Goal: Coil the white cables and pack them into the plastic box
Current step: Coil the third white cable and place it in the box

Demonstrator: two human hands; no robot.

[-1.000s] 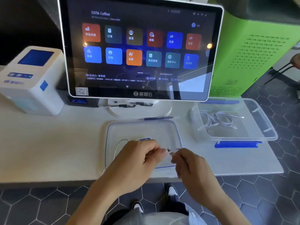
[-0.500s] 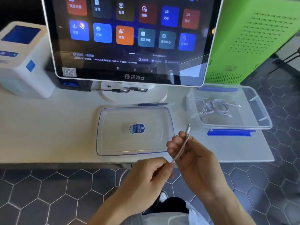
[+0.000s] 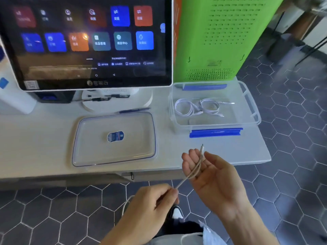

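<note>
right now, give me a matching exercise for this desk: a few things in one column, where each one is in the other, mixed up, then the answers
Things:
1. loose white cable
2. coiled cables
3. clear lid
4. blue pen

Places:
a. inside the plastic box
b. flat on the table, in front of the screen
c. between the lid and the screen's base
d. running from the left hand up across the right hand

Pairs: 1-d, 2-a, 3-b, 4-c
</note>
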